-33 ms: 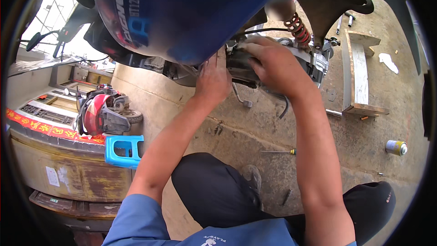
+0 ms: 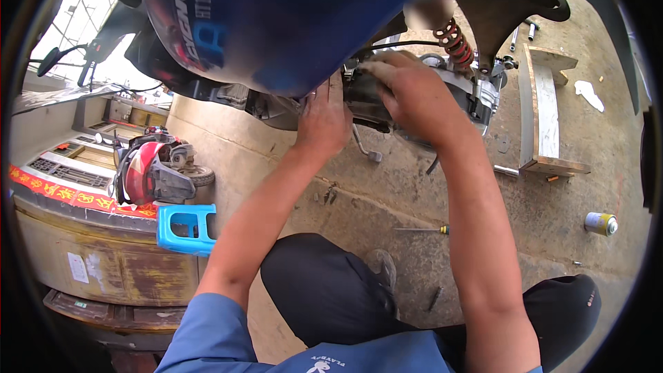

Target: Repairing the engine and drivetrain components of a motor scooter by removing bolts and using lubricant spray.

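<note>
A scooter with a dark blue body panel [image 2: 276, 21] fills the upper middle, its engine area partly exposed below the panel. My left hand [image 2: 323, 123] reaches up under the panel's lower edge, fingers stretched against the engine parts and their tips partly hidden. Just to the right, my right hand [image 2: 423, 100] is bent over the engine [image 2: 459, 90] with its fingers curled toward a small metal part [image 2: 350, 69] between the hands. What those fingers grip is too small and covered to make out. A red coil spring [image 2: 454, 41] stands beyond my right hand.
A wooden frame [image 2: 545, 114] lies on the concrete at right, near a spray can [image 2: 601, 224] and a white rag [image 2: 588, 95]. A screwdriver [image 2: 442, 230] rests by my right forearm. At left are a blue plastic stool [image 2: 186, 249] and a red scooter [image 2: 141, 176].
My right hand has shifted slightly, and less of the dark curved piece below it shows. The left hand stays in nearly the same place.
</note>
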